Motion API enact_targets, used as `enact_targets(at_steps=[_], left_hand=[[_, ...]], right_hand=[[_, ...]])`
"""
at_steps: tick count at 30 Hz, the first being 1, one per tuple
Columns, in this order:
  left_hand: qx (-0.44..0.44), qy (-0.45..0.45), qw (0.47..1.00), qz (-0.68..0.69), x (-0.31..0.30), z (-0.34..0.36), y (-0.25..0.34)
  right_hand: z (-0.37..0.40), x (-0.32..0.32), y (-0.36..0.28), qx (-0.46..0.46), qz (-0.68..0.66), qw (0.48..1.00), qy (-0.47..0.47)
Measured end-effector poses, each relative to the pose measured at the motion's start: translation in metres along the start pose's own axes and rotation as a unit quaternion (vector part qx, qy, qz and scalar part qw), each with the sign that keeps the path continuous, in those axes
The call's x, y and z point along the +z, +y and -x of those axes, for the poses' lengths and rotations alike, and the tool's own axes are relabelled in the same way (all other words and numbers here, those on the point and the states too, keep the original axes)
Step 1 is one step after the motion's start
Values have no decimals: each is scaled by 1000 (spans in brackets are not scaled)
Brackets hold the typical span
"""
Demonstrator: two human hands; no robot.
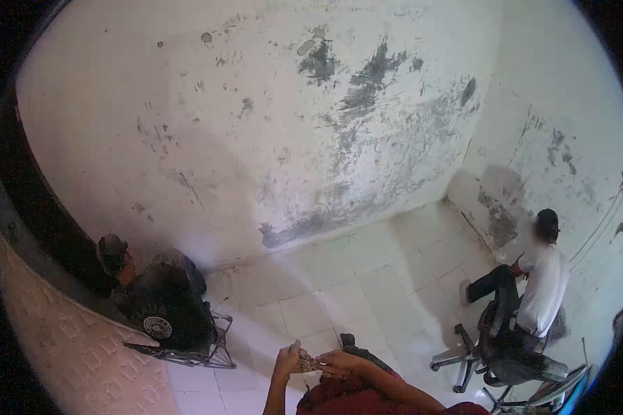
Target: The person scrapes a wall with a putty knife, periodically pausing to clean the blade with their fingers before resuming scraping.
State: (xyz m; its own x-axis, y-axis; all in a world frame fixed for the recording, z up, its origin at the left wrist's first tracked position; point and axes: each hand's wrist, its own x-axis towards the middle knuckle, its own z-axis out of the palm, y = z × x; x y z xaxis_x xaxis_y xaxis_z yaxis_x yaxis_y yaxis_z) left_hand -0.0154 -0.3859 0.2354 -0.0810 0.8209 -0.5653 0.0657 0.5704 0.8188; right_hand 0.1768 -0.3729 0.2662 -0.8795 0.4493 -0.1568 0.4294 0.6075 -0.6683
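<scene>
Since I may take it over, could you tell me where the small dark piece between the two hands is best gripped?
Probably at its bare middle, from above: the left hand and right hand hold the small dark piece by its ends, so only the top between them shows free. Its shape is too blurred to say more.

I see my left hand (289, 361) low in the frame, its forearm rising almost straight from the bottom edge. The fingers are curled, with one fingertip poking up. My right hand (338, 361) meets it from the right, fingers curled inward, forearm slanting back toward the lower right.
</scene>
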Motion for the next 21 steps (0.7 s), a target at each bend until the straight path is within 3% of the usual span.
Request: enact_targets(at_steps=[1, 2, 3, 4, 5, 8, 9, 11, 12, 13, 14, 15, 17, 18, 20, 21], left_hand=[[3, -1, 1000, 0, 0, -2, 2], [-9, -3, 1000, 10, -1, -6, 3], [-22, -4, 1000, 21, -2, -9, 3], [-19, -2, 1000, 22, -3, -14, 2], [-19, -6, 999, 26, -5, -19, 0], [29, 17, 999, 39, -9, -32, 14], [70, 40, 996, 48, -9, -33, 21], [42, 56, 996, 59, -12, -43, 44], [12, 72, 995, 72, -13, -53, 56], [24, 55, 993, 99, -17, -77, 50], [33, 58, 993, 100, -12, -90, 59], [44, 53, 988, 139, -7, -102, 69], [62, 51, 982, 173, 6, -128, 97], [77, 56, 978, 185, 18, -141, 112], [87, 62, 976, 192, 42, -159, 139], [79, 37, 972, 219, 55, -167, 156]], right_hand=[[-1, -12, -7, 60, -15, 996, -66], [-3, -1, 7, 60, -11, 996, -65], [-5, 22, 30, -73, 45, 995, 60], [-9, 15, 28, -206, 100, 957, 180], [-11, 7, 28, -210, 103, 955, 180], [-21, -20, 25, -78, -123, 987, 70], [-25, -19, 31, -36, -233, 967, 97], [-33, -28, 48, 5, -338, 933, 125], [-38, -38, 59, 77, -555, 824, 83], [-44, -49, 73, 143, -735, 662, 33], [-52, -49, 95, 137, -731, 667, 33], [-61, -42, 121, 106, -666, 733, 93], [-59, -102, 110, 189, -676, 703, 115], [-66, -123, 119, 181, -676, 705, 117], [-74, -157, 127, 168, -731, 638, 174], [-76, -182, 129, 178, -724, 648, 157]])
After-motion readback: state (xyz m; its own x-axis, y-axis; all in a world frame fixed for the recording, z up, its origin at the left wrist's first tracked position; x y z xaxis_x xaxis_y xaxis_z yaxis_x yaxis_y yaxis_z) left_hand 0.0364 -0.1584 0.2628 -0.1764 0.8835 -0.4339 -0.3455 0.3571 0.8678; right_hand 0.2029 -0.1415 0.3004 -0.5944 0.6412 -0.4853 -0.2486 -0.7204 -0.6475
